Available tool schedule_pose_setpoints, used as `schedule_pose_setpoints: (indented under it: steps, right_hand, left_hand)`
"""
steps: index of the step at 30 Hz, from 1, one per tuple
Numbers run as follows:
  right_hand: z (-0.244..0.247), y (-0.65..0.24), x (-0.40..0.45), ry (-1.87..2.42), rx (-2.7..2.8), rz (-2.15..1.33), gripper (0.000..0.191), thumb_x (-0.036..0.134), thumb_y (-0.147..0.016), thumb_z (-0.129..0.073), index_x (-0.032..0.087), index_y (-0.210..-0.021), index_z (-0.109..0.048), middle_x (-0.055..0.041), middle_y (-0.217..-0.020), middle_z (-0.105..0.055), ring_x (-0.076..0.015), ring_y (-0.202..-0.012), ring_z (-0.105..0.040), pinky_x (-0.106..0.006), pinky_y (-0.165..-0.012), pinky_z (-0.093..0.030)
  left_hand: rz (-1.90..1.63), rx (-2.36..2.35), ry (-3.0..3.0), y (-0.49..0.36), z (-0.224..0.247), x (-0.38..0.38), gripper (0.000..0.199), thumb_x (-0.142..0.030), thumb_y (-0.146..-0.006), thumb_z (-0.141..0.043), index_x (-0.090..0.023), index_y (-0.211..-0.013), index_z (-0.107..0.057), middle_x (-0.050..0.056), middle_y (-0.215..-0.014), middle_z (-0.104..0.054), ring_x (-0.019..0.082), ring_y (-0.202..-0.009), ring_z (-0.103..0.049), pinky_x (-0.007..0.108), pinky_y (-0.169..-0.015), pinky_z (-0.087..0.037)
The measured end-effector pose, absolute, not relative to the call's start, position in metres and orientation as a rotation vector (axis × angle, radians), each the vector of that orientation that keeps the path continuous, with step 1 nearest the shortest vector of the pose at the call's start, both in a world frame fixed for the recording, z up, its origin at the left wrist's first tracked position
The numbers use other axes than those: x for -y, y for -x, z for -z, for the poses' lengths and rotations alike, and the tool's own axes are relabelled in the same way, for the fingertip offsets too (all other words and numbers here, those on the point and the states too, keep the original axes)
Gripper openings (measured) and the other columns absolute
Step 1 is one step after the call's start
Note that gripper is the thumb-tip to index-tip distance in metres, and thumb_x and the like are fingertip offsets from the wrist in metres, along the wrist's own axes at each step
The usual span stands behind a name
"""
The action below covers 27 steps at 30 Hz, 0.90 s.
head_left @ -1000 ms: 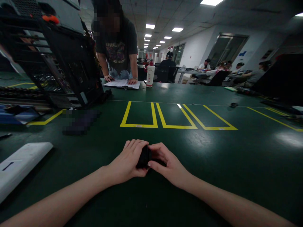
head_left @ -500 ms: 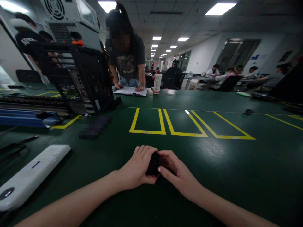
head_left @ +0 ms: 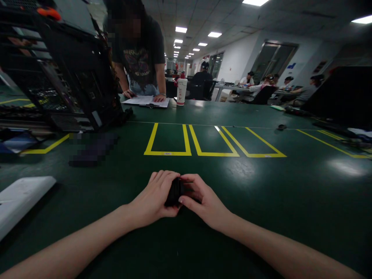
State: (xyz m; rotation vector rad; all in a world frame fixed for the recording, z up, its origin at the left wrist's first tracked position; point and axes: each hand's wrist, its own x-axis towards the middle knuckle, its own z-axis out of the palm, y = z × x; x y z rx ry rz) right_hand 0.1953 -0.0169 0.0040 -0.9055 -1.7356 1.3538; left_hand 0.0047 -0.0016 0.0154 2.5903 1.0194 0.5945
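Two bare hands meet above the near part of the dark green counter (head_left: 180,248), on either side of a small black object (head_left: 173,193) whose full form the fingers hide. The left hand (head_left: 155,195) wraps the object from the left, its grip closed with fingers over the top and thumb beneath. The right hand (head_left: 207,203) bears on the opposite end, its grip curved, thumb and fingertips pinching the edge. Whether the object touches the surface cannot be told. Beyond the hands lie three yellow tape outlines (head_left: 167,154), side by side. To the left, a white device (head_left: 21,199) is cut by the frame edge; farther off lies a dark, pixelated item (head_left: 94,150), and behind it stands a black open-framed computer case (head_left: 75,83). At the far edge a person (head_left: 139,58) leans over papers (head_left: 143,100), both hands on them; a white bottle (head_left: 181,92) stands upright just beside. A small black ring-like item (head_left: 281,127) lies at far right.
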Motion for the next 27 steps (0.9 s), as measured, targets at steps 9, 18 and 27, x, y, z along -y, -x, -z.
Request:
schedule_pose_setpoints:
  steps: [9, 18, 27]
  right_hand:
    - [-0.0036, -0.1974, 0.0181, 0.796, 1.767, -1.330, 0.035, 0.010, -0.078, -0.061, 0.025, -0.107, -0.047, -0.0019, -0.111, -0.048, -0.0161, -0.107, -0.053, -0.039, -0.097, -0.046]
    - [-0.0017, -0.1960, 0.0167, 0.867, 1.748, -1.304, 0.030, 0.015, -0.082, -0.058, 0.026, -0.108, -0.049, -0.0018, -0.110, -0.051, -0.0172, -0.106, -0.054, -0.037, -0.090, -0.050]
    - [-0.0038, -0.1983, 0.0195, 0.809, 1.812, -1.264, 0.035, 0.008, -0.079, -0.057, 0.026, -0.108, -0.047, -0.0031, -0.119, -0.043, -0.0177, -0.115, -0.047, -0.040, -0.099, -0.044]
  left_hand:
    - [-0.606, -1.024, -2.588, -0.0040, -0.0140, 0.0006, 0.064, -0.018, -0.068, -0.067, -0.020, -0.121, -0.031, 0.010, -0.116, -0.050, 0.028, -0.104, -0.048, 0.042, -0.086, -0.038]
    - [-0.652, -1.027, -2.596, -0.0037, -0.0062, -0.0011, 0.065, -0.020, -0.067, -0.068, -0.019, -0.121, -0.032, 0.009, -0.112, -0.051, 0.028, -0.100, -0.049, 0.042, -0.084, -0.039]
    - [-0.620, -1.037, -2.577, -0.0044, -0.0119, -0.0004, 0.060, -0.020, -0.069, -0.065, -0.019, -0.121, -0.033, 0.010, -0.112, -0.051, 0.029, -0.101, -0.049, 0.043, -0.084, -0.038]
